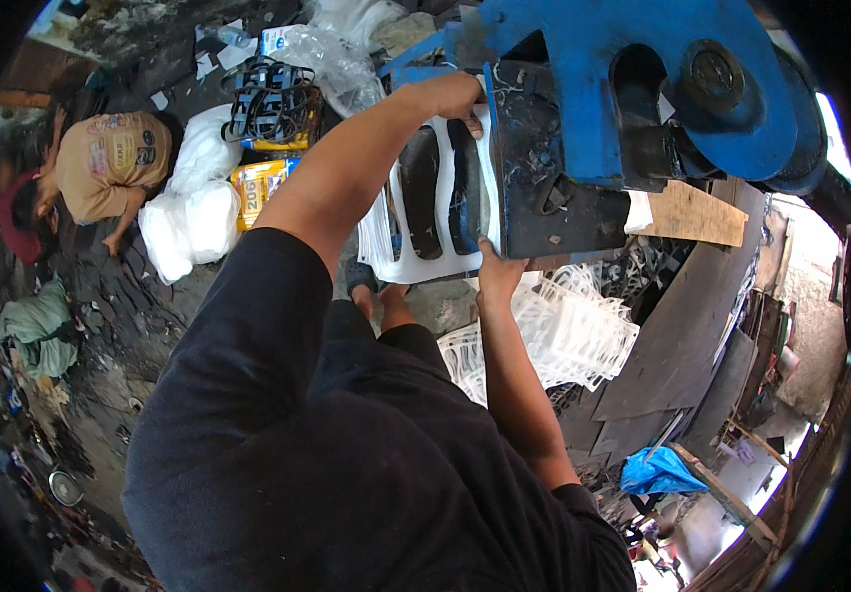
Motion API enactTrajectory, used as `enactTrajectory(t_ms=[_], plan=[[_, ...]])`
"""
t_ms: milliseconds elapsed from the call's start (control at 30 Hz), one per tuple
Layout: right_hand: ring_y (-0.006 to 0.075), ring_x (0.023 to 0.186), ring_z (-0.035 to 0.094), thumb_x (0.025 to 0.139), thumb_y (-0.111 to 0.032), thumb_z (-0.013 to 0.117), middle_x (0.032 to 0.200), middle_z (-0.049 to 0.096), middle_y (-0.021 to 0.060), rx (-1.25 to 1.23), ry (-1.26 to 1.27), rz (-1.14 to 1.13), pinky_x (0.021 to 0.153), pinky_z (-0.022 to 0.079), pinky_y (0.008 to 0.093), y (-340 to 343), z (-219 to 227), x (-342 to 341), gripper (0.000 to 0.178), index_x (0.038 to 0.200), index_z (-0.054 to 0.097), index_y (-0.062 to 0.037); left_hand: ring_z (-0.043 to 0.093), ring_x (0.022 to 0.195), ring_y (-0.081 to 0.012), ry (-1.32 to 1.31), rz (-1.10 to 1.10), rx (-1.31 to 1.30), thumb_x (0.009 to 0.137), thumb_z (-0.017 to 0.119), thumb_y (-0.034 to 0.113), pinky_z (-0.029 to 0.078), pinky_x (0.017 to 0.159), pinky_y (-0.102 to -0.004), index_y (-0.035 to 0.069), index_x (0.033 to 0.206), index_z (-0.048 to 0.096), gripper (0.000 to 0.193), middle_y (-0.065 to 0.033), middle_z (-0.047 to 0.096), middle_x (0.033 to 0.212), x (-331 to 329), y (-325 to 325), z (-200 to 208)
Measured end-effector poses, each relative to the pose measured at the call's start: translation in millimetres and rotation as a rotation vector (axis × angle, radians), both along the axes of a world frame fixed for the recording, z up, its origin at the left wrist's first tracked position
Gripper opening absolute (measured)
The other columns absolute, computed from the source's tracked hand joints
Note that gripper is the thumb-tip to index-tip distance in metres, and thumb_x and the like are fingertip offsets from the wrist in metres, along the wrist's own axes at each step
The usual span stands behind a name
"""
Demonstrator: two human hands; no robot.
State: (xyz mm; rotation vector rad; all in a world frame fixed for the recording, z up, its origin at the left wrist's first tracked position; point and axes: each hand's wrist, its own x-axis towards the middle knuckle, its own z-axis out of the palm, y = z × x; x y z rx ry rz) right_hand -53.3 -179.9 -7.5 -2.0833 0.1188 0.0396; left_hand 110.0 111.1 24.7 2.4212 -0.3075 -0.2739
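Note:
My left hand (452,97) grips the upper edge of a white foam sheet (435,212) with sole-shaped holes cut out of it. At the sheet's lower edge my right hand (497,273) holds it where it meets the dark press block (554,168). The sheet lies against the bed of a big blue cutting press (642,69). Both forearms reach up from my black-sleeved body.
A heap of cut-out white foam sheets (573,335) lies below the press. Dark sheets (682,345) are stacked at right. At left a crouching person (100,168) sits by white bags (193,212), a yellow packet (262,183) and black straps (272,99).

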Motion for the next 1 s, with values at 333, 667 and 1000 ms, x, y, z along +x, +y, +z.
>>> enactTrajectory(t_ms=[333, 667, 1000], plan=[[0.0266, 0.117, 0.05, 0.078, -0.003, 0.078, 0.131, 0.051, 0.017, 0.098, 0.006, 0.004, 0.103, 0.037, 0.0345, 1.9, 0.4, 1.2, 0.067, 0.133, 0.042, 0.0072, 0.06, 0.111, -0.0397, -0.02, 0.026, -0.076, 0.063, 0.086, 0.032, 0.047, 0.092, -0.0454, 0.008, 0.122, 0.064, 0.068, -0.0208, 0.066, 0.115, -5.7, -1.7, 2.1], [0.0267, 0.089, 0.053, 0.073, -0.011, 0.083, 0.125, 0.045, 0.021, -0.229, -0.107, 0.09, 0.085, 0.049, 0.0383, -38.9, 68.7, -4.0, 0.08, 0.133, 0.034, 0.0104, 0.059, 0.104, -0.0456, -0.131, 0.377, -0.327, 0.085, 0.054, 0.02, 0.048, 0.09, -0.0491, 0.002, 0.108, 0.065, 0.031, -0.0247, 0.064, 0.112, -17.2, -25.3, -24.3], [0.028, 0.087, 0.062, 0.068, -0.006, 0.084, 0.108, 0.05, 0.016, -0.082, -0.235, 0.325, 0.073, 0.056, 0.0345, -73.9, 26.3, 23.9, 0.039, 0.097, 0.061, 0.0049, 0.061, 0.103, -0.044, -0.047, 0.376, 0.072, 0.082, 0.058, 0.019, 0.048, 0.093, -0.0479, 0.005, 0.109, 0.069, 0.033, -0.0246, 0.066, 0.108, -9.2, -28.7, -15.0]])
